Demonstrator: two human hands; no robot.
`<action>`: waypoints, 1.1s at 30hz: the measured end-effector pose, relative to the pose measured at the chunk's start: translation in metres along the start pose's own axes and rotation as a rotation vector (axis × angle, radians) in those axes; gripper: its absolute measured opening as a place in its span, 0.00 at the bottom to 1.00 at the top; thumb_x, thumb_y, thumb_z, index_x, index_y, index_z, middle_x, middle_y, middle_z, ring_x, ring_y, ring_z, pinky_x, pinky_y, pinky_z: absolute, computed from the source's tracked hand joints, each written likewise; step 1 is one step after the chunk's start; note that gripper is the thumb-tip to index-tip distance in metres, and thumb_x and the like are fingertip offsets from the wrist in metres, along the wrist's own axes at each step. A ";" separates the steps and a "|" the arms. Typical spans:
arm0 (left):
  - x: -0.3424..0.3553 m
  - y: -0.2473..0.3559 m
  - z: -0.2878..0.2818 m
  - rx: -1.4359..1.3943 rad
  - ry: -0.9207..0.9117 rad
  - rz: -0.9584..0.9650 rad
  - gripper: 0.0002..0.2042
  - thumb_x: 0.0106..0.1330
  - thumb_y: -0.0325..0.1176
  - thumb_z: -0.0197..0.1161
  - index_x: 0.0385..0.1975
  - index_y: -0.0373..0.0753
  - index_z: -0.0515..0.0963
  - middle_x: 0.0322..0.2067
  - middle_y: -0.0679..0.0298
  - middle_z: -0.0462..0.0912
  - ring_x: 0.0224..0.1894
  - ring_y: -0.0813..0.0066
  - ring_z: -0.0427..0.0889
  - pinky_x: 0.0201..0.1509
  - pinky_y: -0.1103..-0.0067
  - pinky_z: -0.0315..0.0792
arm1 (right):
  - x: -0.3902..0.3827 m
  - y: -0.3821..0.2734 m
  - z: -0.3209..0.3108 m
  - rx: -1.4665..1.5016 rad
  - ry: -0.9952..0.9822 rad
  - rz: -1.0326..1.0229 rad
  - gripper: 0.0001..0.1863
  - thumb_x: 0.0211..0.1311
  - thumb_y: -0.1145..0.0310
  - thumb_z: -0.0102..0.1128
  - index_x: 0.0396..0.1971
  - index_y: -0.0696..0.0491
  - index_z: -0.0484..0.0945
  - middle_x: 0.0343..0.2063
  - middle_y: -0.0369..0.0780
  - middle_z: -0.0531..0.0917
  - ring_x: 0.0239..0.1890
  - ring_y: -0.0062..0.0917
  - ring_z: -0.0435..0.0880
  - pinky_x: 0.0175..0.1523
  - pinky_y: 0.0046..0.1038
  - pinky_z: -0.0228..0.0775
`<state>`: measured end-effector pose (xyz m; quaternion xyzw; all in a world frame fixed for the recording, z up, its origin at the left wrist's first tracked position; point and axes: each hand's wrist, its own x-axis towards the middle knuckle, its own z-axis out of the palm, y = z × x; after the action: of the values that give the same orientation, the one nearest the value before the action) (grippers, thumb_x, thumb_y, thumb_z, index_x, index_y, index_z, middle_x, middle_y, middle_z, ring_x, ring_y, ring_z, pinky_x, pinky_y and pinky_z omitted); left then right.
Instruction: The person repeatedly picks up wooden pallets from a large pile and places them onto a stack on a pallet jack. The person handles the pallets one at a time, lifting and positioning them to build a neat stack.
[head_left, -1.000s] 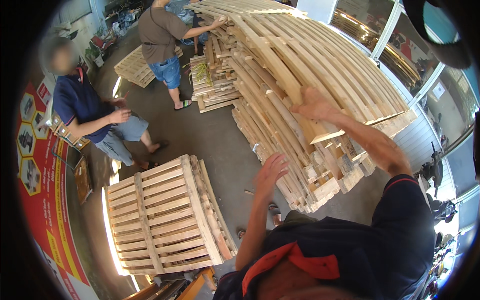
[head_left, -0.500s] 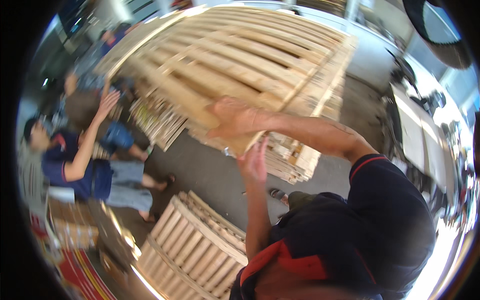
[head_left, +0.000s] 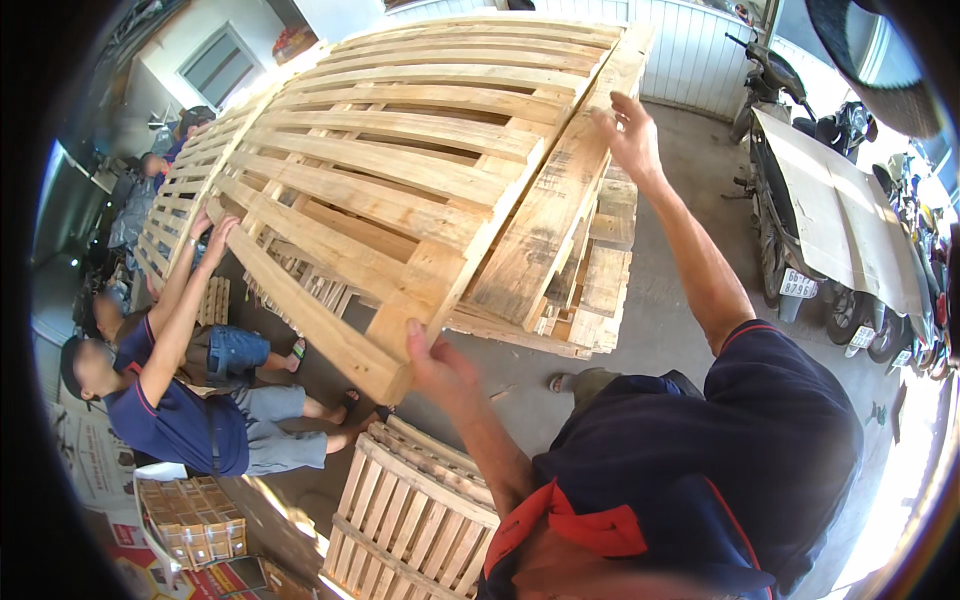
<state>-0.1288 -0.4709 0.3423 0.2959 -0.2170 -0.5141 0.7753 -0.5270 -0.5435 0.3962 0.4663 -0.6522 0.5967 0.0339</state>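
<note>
A wooden slatted pallet [head_left: 380,185] lies askew on top of a stack of similar pallets [head_left: 600,260], its near corner jutting past the stack's front. At that corner my left hand [head_left: 442,375] grips the pallet, thumb up against the wood and its other fingers partly hidden. My right hand [head_left: 632,140] is raised over the stack's right side, fingers apart and holding nothing. On the left, a co-worker [head_left: 190,400] in a dark blue shirt has both hands [head_left: 212,235] on the same pallet's edge board.
A smaller slatted wooden crate or pallet [head_left: 410,510] stands near my left side. Other people [head_left: 185,130] are beyond the pallets at far left. Parked motorbikes [head_left: 780,230], some under a flat cardboard sheet [head_left: 840,200], line the right. Cartons [head_left: 195,520] sit at lower left.
My right hand has left the near corner and risen to the far right. The top pallet sits further left, baring the pallet beneath; the co-worker's raised hand is now on its edge.
</note>
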 end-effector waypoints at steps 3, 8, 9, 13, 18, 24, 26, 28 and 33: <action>0.013 0.059 0.015 0.035 -0.004 0.137 0.18 0.65 0.35 0.59 0.50 0.30 0.74 0.46 0.57 0.80 0.50 0.66 0.78 0.56 0.69 0.72 | 0.051 0.015 0.005 0.267 0.129 0.260 0.37 0.56 0.54 0.69 0.57 0.66 0.70 0.51 0.48 0.80 0.51 0.36 0.79 0.56 0.34 0.72; 0.010 0.186 0.006 -0.018 0.137 0.441 0.25 0.61 0.39 0.62 0.55 0.33 0.69 0.51 0.55 0.77 0.54 0.60 0.76 0.58 0.61 0.72 | 0.099 -0.016 0.020 0.950 -0.251 0.629 0.54 0.53 0.43 0.66 0.66 0.64 0.47 0.64 0.53 0.56 0.61 0.50 0.65 0.65 0.47 0.59; 0.003 0.206 -0.004 -0.021 0.184 0.455 0.25 0.59 0.39 0.63 0.55 0.35 0.69 0.51 0.56 0.76 0.55 0.59 0.75 0.59 0.58 0.71 | 0.103 -0.028 0.027 1.220 -0.352 0.766 0.60 0.53 0.38 0.64 0.69 0.63 0.39 0.69 0.56 0.49 0.66 0.56 0.60 0.69 0.52 0.54; -0.033 0.262 -0.065 -0.038 0.279 0.504 0.25 0.54 0.38 0.66 0.52 0.38 0.70 0.51 0.57 0.74 0.56 0.57 0.72 0.60 0.55 0.67 | 0.091 -0.063 0.055 1.516 -0.552 0.590 0.40 0.59 0.47 0.64 0.63 0.57 0.61 0.61 0.48 0.68 0.64 0.41 0.64 0.69 0.48 0.55; -0.054 0.280 -0.133 -0.209 0.306 0.472 0.17 0.55 0.35 0.65 0.43 0.37 0.73 0.43 0.58 0.76 0.50 0.63 0.74 0.60 0.63 0.67 | 0.066 -0.074 0.080 1.267 -0.353 1.026 0.34 0.49 0.70 0.70 0.58 0.58 0.68 0.55 0.47 0.74 0.58 0.38 0.72 0.63 0.44 0.67; -0.045 0.300 -0.167 -0.081 0.249 0.433 0.14 0.54 0.36 0.65 0.38 0.37 0.76 0.41 0.62 0.78 0.46 0.70 0.74 0.55 0.70 0.65 | 0.075 -0.081 0.096 1.052 -0.301 0.945 0.24 0.50 0.73 0.71 0.49 0.59 0.77 0.48 0.46 0.80 0.48 0.39 0.78 0.53 0.44 0.76; -0.045 0.305 -0.177 -0.108 0.255 0.394 0.14 0.54 0.36 0.65 0.39 0.37 0.77 0.42 0.62 0.78 0.45 0.70 0.74 0.55 0.70 0.65 | 0.071 -0.083 0.099 0.956 -0.245 0.866 0.23 0.51 0.73 0.70 0.49 0.59 0.77 0.48 0.47 0.80 0.47 0.41 0.79 0.52 0.45 0.76; -0.044 0.306 -0.184 -0.113 0.269 0.417 0.15 0.55 0.36 0.65 0.40 0.37 0.77 0.41 0.62 0.78 0.46 0.70 0.74 0.56 0.68 0.65 | 0.061 -0.087 0.099 1.087 -0.300 0.951 0.23 0.51 0.73 0.70 0.49 0.60 0.76 0.48 0.48 0.80 0.48 0.41 0.79 0.52 0.45 0.77; -0.048 0.280 -0.201 -0.210 0.321 0.459 0.17 0.55 0.38 0.65 0.43 0.37 0.75 0.42 0.60 0.78 0.49 0.66 0.75 0.59 0.66 0.67 | 0.031 -0.109 0.081 1.103 -0.467 0.791 0.24 0.56 0.68 0.67 0.52 0.61 0.74 0.50 0.48 0.80 0.50 0.39 0.79 0.55 0.42 0.76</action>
<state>0.1696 -0.2965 0.3847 0.2347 -0.0983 -0.2916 0.9220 -0.4318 -0.6103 0.4733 0.2596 -0.3661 0.6916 -0.5660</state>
